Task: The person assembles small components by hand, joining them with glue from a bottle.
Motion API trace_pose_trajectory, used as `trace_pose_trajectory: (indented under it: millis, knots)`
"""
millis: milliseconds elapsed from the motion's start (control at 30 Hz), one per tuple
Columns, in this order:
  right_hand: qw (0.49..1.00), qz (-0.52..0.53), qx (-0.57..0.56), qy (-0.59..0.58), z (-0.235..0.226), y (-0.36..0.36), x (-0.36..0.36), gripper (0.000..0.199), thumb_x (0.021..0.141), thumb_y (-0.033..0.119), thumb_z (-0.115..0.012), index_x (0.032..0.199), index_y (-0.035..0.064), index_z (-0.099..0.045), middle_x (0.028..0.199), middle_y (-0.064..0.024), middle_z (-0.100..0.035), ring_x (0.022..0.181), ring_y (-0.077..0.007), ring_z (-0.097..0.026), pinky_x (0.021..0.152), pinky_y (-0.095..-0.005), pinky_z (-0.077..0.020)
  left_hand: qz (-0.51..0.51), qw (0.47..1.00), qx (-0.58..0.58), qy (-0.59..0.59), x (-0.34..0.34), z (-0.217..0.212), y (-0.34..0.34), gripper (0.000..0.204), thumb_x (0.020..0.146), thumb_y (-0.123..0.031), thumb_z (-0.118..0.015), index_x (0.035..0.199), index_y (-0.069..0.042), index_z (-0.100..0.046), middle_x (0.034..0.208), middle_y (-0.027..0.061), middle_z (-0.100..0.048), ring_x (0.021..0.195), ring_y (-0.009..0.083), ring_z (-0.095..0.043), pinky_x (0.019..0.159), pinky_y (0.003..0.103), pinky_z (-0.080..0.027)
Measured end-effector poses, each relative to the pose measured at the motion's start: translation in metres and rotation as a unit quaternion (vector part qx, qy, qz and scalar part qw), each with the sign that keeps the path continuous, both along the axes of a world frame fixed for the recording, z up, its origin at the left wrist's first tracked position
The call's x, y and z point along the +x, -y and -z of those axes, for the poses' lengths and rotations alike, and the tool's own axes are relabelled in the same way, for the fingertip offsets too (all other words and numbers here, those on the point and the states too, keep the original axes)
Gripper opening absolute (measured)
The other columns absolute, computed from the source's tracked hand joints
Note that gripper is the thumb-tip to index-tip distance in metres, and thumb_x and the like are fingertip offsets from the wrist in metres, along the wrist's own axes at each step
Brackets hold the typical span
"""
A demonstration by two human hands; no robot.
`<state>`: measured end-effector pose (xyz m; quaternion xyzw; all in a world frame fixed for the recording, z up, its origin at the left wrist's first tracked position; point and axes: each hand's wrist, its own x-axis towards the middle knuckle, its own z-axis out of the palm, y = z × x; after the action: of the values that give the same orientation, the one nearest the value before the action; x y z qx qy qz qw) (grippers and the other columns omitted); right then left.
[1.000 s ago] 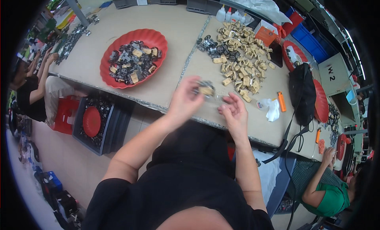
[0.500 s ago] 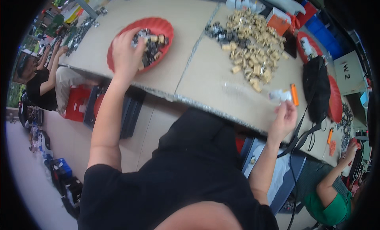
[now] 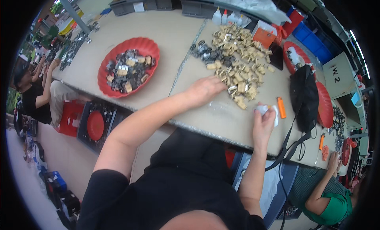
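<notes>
My left hand (image 3: 206, 90) reaches across to the near left edge of a pile of small tan blocky pieces (image 3: 240, 65), some with shiny metal parts. Its fingers are bent together, and what lies between them is hidden. Over the table's right part, my right hand (image 3: 263, 129) pinches a small whitish thing (image 3: 261, 109), too blurred to name. White material (image 3: 276, 116) shows beside those fingers, near an orange lighter-like stick (image 3: 281, 107). At the left, a red scalloped bowl (image 3: 153, 45) holds dark, silvery and tan pieces.
Dark pieces (image 3: 209, 54) adjoin the tan pile. White bottles (image 3: 217, 16) and an orange-and-white box (image 3: 264, 34) stand behind it. A black bag (image 3: 304, 97) with straps lies to the right, by red trays (image 3: 324, 105). Co-workers sit at both sides.
My left hand has left the red bowl and moved right to the tan pile. My right hand has closed on the whitish thing. The view has shifted, showing more of the table's far side.
</notes>
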<state>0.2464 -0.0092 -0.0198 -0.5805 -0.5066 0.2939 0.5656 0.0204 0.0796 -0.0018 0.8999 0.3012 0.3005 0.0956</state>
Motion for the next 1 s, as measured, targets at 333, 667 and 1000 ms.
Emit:
trace_pose_trajectory:
  millis: [333,667,1000]
  knots:
    - [0.992,-0.035,-0.053,-0.109,-0.027,0.012,-0.015,0.038,0.087,0.014,-0.045,0.122,0.0002,-0.038,0.099,-0.0081,-0.051,0.081,-0.0134,-0.054,0.069,-0.0219,-0.0436,-0.004,0.539,-0.66,0.523,-0.028,-0.011,0.032,0.023,0.085,-0.011,-0.049,0.104,0.004,-0.05,0.093,0.0109,-0.056,0.079,0.0169,-0.057,0.067,0.023,-0.049]
    - [0.918,-0.101,-0.025,-0.382,-0.025,0.013,-0.045,0.027,0.083,0.013,-0.053,0.106,0.0019,-0.047,0.094,-0.0059,-0.054,0.079,-0.0103,-0.051,0.065,-0.0244,-0.0411,0.008,0.582,-0.643,0.498,-0.031,-0.007,0.058,0.026,0.079,-0.003,-0.056,0.103,0.005,-0.05,0.094,0.0103,-0.055,0.082,0.0137,-0.056,0.071,0.023,-0.047]
    - [0.883,-0.106,-0.002,-0.458,-0.022,0.001,-0.054,0.019,0.081,0.016,-0.056,0.096,0.0047,-0.051,0.086,-0.0047,-0.055,0.068,-0.0123,-0.046,0.058,-0.0247,-0.0359,0.0,0.729,-0.527,0.438,-0.021,-0.001,0.07,0.027,0.079,0.002,-0.051,0.106,0.003,-0.047,0.092,0.0058,-0.055,0.08,0.0093,-0.054,0.068,0.022,-0.045]
